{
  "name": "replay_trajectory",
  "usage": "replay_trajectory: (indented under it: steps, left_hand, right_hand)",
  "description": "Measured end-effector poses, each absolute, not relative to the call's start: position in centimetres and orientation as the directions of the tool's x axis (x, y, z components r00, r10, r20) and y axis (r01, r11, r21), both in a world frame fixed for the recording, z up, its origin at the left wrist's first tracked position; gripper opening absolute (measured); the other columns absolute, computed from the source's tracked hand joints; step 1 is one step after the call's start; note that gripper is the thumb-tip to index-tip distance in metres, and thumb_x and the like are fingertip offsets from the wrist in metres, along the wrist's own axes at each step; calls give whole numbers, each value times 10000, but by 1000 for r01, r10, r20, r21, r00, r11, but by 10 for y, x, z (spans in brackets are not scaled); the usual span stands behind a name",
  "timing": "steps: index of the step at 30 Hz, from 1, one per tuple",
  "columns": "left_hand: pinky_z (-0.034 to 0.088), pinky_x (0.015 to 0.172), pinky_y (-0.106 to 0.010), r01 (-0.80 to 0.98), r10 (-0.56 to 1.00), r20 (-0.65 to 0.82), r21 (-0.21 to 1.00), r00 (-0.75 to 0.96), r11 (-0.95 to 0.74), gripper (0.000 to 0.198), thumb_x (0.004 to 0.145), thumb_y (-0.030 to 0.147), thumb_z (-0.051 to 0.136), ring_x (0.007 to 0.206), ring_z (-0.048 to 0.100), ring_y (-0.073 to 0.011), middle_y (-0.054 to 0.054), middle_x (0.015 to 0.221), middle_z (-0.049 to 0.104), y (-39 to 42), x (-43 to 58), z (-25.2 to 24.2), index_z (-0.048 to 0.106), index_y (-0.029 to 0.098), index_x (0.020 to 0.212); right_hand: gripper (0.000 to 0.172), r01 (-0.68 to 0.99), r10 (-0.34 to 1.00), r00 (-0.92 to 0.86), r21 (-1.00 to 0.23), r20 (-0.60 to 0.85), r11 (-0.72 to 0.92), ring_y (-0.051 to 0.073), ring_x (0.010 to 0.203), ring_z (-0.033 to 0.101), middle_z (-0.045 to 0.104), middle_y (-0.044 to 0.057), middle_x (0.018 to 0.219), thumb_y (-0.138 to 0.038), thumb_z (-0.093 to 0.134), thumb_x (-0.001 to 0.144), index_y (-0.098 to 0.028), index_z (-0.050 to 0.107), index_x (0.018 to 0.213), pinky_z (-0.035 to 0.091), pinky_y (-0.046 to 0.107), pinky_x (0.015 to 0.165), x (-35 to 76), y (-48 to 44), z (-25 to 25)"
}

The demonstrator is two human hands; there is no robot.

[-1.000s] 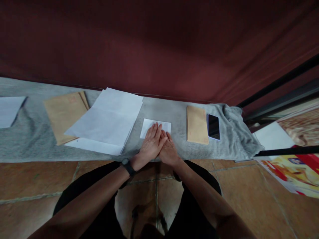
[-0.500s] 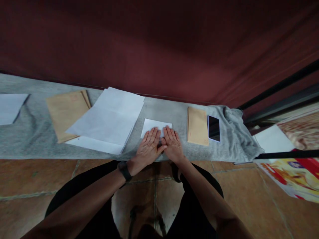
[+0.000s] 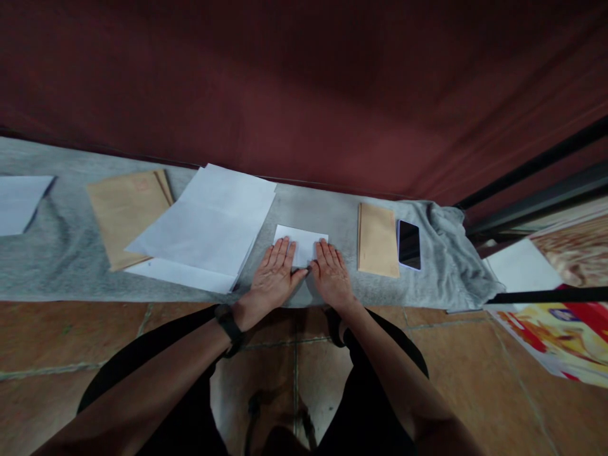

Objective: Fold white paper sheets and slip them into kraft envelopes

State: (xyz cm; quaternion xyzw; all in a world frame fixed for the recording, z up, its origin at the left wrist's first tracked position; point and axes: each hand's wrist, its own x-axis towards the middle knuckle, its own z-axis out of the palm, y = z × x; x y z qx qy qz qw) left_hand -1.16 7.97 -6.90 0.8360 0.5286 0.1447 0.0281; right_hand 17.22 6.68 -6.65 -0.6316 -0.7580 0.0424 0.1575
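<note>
A small white folded paper [image 3: 304, 244] lies flat on the grey cloth [image 3: 313, 206] in front of me. My left hand [image 3: 275, 275] rests palm down on its left part, fingers stretched out. On the right part lies my right hand [image 3: 331, 272], also flat with straight fingers. Between the two hands a strip of the paper shows; its near edge is partly hidden under them. Left of my left hand is a stack of large white sheets [image 3: 209, 221]. Brown envelopes [image 3: 379, 240] lie to the right of my right hand.
A phone [image 3: 409, 245] lies beside the right envelopes. More brown envelopes [image 3: 126, 212] sit partly under the white sheets, and another white sheet [image 3: 21, 202] is at the far left. Behind the cloth rises a dark red surface [image 3: 304, 114]. Black bars [image 3: 546, 296] stand at the right.
My left hand has slid left along the paper, away from my right hand. The gap between the hands is wider and more of the paper shows.
</note>
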Motion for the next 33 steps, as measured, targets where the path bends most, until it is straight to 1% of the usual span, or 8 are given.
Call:
replay_trajectory:
  steps: [5,12,16,19,22,27,30,33]
  left_hand:
    - [292,1277,-513,887,906,226,221,358,-406,770,1042,544,360,1583,261,-339,-250,1669,319,83,-16,-71,353,-1,1587]
    - [274,1283,-522,899,927,192,246,322,-363,735,1051,488,330,1592,232,-333,-235,1685,285,88,-18,-69,324,0,1600]
    - [283,1277,-532,904,939,166,262,302,-337,736,1047,478,348,1596,219,-333,-234,1692,263,92,-20,-72,304,3,1607]
    - [272,1282,-538,904,939,174,265,297,-335,715,1055,454,326,1597,215,-334,-245,1686,273,93,-20,-70,318,-13,1597]
    - [257,1290,-543,887,920,203,262,335,-380,668,1064,408,305,1601,204,-325,-233,1690,278,91,-17,-61,333,2,1594]
    - [254,1304,-514,805,844,228,260,485,-533,624,1042,300,329,1607,189,-287,-193,1695,305,76,-4,-52,320,34,1607]
    - [277,1295,-512,777,814,200,245,545,-580,641,1003,200,324,1597,226,-281,-228,1675,329,62,2,-62,281,-5,1608]
    - [286,1290,-520,786,815,171,215,554,-579,635,983,153,318,1590,243,-299,-263,1655,346,53,3,-73,306,-43,1588]
  right_hand:
    - [558,949,970,-151,-248,193,197,292,1541,373,399,169,1655,-298,356,1082,-78,397,1593,302,512,1265,174,66,-67]
    - [545,957,975,-148,-223,165,183,277,1544,370,384,157,1667,-277,378,1082,-89,400,1594,317,474,1265,178,67,-64]
    - [541,952,978,-149,-246,149,182,281,1551,360,381,166,1667,-263,384,1079,-73,411,1585,321,474,1269,180,67,-62]
    - [536,936,977,-153,-296,149,191,272,1562,340,386,171,1663,-255,361,1080,-51,425,1571,319,475,1277,182,69,-60]
    - [541,901,969,-190,-363,160,237,239,1569,329,409,161,1653,-299,332,1094,-58,436,1567,319,450,1286,184,71,-55]
    - [560,827,932,-326,-430,155,361,197,1572,324,406,99,1663,-375,285,1111,-163,361,1624,319,450,1295,178,68,-46]
    - [597,801,911,-394,-442,121,404,182,1589,278,352,97,1690,-409,266,1116,-151,271,1654,293,431,1310,169,60,-47]
    - [644,814,914,-400,-431,72,390,188,1602,237,285,101,1715,-467,257,1115,-133,220,1664,243,435,1326,161,52,-51]
